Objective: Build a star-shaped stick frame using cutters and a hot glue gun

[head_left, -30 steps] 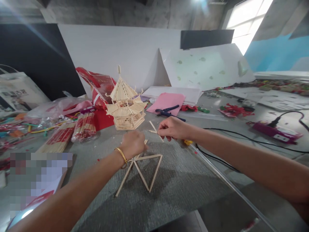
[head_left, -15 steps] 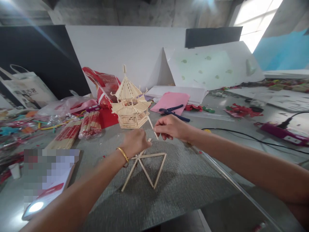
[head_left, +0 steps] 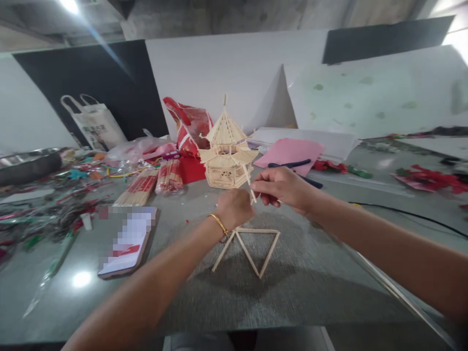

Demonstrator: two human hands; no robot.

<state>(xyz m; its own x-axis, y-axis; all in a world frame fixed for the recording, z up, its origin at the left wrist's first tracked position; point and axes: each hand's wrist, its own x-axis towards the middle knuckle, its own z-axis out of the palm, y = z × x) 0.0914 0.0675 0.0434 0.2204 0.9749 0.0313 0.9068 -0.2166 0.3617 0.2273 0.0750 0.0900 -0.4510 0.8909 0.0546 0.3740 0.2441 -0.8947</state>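
Observation:
Between the thumb and fingers of my right hand (head_left: 280,187) is a thin wooden stick (head_left: 249,184), tilted in front of the stick pagoda model (head_left: 225,158). My left hand (head_left: 234,209) is closed just left of it, over the far side of the flat stick frame; its fingertips are mostly hidden, so what they grip cannot be made out. On the table, the stick frame (head_left: 269,254) shows a triangle and one more stick slanting toward the near left.
Bundled sticks (head_left: 170,176) and a phone (head_left: 127,243) lie to the left. Behind my right hand are dark-handled pliers (head_left: 288,164) on pink paper (head_left: 292,148). A black cable (head_left: 409,208) and a clear rod (head_left: 395,287) are on the right.
The view has turned left, so everything appears further right. My hands have come closer together, and the held stick is nearer my left hand.

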